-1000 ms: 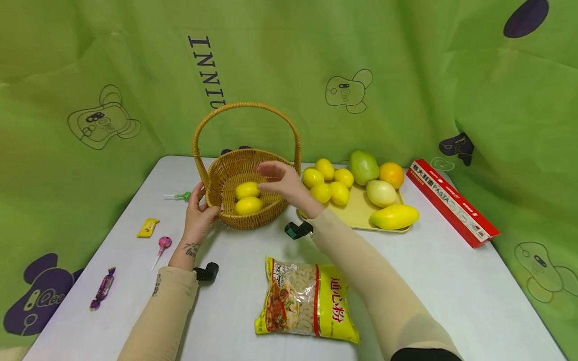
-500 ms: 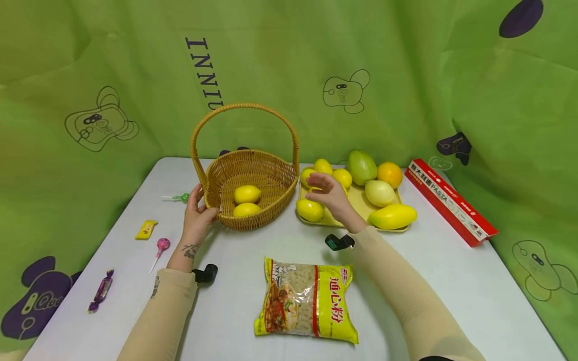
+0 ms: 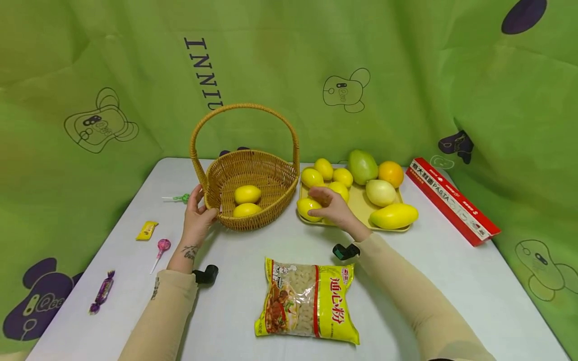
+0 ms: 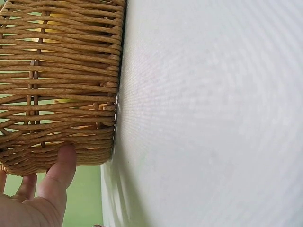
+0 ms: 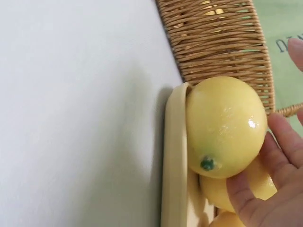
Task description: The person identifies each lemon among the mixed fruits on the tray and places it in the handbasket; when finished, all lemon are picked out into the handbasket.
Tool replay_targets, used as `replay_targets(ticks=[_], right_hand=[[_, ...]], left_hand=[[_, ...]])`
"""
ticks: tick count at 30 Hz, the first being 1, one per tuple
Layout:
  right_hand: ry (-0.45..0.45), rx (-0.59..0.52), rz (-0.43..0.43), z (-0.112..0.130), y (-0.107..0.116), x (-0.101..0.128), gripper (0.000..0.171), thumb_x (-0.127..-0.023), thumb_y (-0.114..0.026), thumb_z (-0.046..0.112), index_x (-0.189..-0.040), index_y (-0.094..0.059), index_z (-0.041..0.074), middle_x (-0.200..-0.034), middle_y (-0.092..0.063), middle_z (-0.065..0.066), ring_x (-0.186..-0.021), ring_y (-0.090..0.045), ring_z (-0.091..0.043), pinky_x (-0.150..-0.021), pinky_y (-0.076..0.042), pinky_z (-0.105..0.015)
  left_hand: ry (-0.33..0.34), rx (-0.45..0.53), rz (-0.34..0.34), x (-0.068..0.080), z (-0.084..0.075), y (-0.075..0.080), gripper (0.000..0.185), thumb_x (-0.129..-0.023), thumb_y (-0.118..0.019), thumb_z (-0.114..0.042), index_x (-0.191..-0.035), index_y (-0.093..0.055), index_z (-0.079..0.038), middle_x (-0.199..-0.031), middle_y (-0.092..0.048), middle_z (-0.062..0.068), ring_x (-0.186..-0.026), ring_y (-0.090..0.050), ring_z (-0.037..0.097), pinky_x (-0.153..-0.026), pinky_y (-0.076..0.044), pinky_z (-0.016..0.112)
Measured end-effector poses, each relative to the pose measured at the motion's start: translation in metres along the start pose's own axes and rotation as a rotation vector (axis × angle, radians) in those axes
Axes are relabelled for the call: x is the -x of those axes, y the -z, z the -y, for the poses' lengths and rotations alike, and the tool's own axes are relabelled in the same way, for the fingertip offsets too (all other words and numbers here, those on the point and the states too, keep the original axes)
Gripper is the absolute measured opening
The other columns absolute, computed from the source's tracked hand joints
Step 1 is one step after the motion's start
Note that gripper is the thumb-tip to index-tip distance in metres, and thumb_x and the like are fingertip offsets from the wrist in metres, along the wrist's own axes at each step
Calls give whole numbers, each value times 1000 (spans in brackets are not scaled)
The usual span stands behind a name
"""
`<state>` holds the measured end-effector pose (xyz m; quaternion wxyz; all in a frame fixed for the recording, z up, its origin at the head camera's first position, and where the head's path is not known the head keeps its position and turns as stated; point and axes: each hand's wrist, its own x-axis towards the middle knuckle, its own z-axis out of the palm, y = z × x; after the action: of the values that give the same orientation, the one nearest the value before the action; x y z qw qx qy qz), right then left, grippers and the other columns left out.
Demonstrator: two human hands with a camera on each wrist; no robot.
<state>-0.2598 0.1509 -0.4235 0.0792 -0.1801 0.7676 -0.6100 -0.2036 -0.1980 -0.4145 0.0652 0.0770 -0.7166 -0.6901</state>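
left hand (image 3: 197, 215) on the near-left rim of the wicker basket (image 3: 253, 210), thumb pressed against the woven wall, fingers curled over the edge; grip confirmed in left wrist view, thumb (image 4: 59, 170) flat on the weave. two lemons (image 3: 247, 194) inside the basket, one behind the other. right hand (image 3: 331, 208) over the front-left corner of the yellow tray (image 3: 358, 210), fingers closing round a lemon (image 3: 307, 207) lying at the tray's edge, just beside the basket; right wrist view shows fingertips (image 5: 246, 194) touching that lemon's side, fruit resting against the tray lip, not lifted. more lemons, a green mango (image 3: 363, 167), an orange (image 3: 391, 174) and a yellow mango (image 3: 394, 216) on the same tray. bag of macaroni (image 3: 307, 300) on the table (image 3: 451, 281) near the front edge. red pasta box (image 3: 453, 201) at the far right. lollipops and wrapped sweets (image 3: 103, 291) well apart on the left.
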Motion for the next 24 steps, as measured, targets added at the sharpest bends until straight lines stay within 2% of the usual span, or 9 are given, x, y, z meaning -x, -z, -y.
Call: replay_targets(ticks=[5, 14, 24], right_hand=[[23, 126, 51, -2, 1, -1, 60, -73, -74, 1, -126, -49, -8, -130, -50, -24, -123, -44, -36, -107, -31, -46], [43, 346, 95, -2, 0, -2, 64, -71, -75, 4, -129, -48, -6, -132, -50, -21, -126, -42, -33, -108, -30, -44], [-4, 438, 104, -5, -4, -3, 65, -71, -74, 1, -130, -47, -3, -134, -48, -18, -128, -40, -33, -109, -27, -44]], left_hand=[[-13, 7, -3, -7, 10, 2, 83, -80, -50, 7, -148, -17, -28, -151, -22, 4, -110, -46, 21, -66, -51, 18], [13, 22, -8, -5, 6, 2, 83, -80, -49, 8, -149, -17, -26, -152, -21, 5, -112, -45, 24, -66, -51, 18], [-6, 2, -22, -8, 15, 1, 84, -79, -51, 6, -147, -19, -31, -151, -23, 3, -111, -46, 24, -64, -51, 16]])
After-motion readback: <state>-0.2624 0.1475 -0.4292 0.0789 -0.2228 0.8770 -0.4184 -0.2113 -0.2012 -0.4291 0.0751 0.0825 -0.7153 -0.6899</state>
